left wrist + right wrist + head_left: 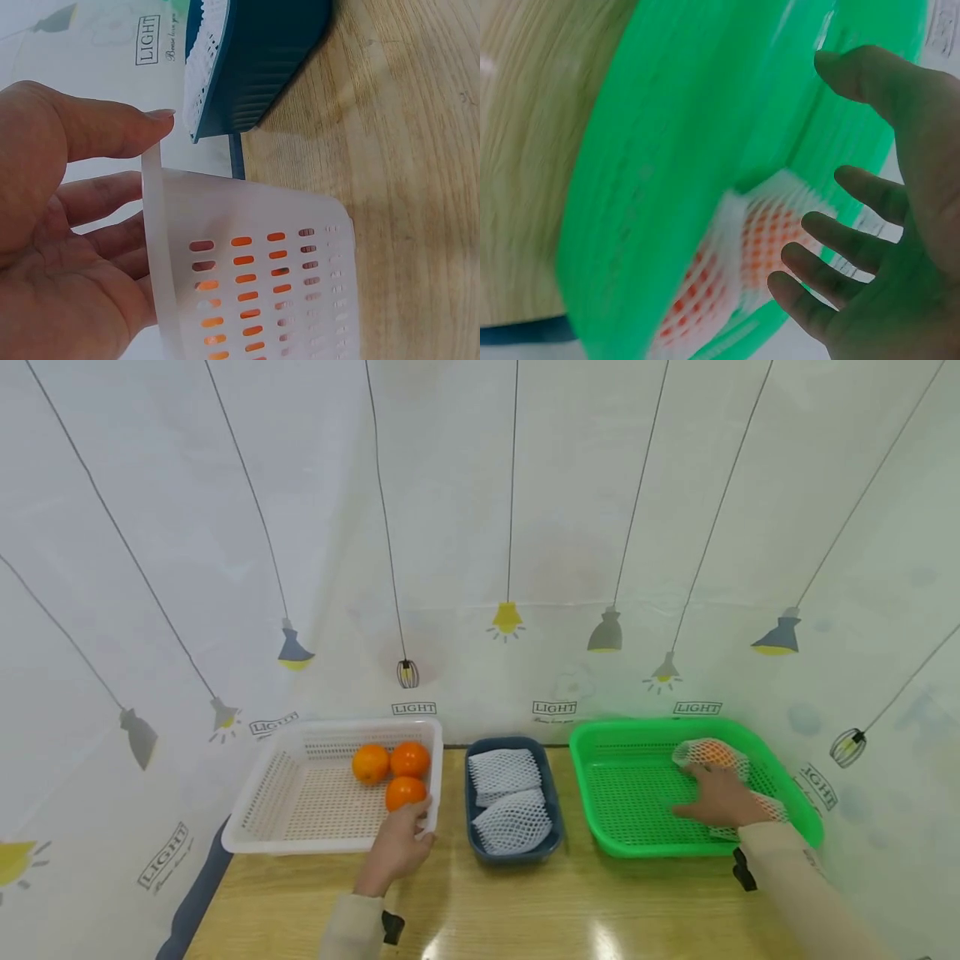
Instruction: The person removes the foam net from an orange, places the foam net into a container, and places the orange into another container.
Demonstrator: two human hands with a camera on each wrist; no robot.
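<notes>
My left hand (397,847) is at the near right corner of a white plastic basket (330,845). The left wrist view has its thumb at the rim's outer side and the fingers inside, pinching the rim. Beside those fingertips lies an orange (405,792), with two more oranges (371,764) behind it. Over the right part of a green basket (622,846), my right hand (722,797) spreads its fingers and grips nothing. A net-wrapped orange (712,753) lies just past it; another netted orange (770,807) is partly hidden under the hand.
Between the two baskets stands a small dark blue basket (556,814) with white foam nets (513,822) in it. All three sit on a wooden table (495,910) against a wall covering (480,527) printed with hanging lamps.
</notes>
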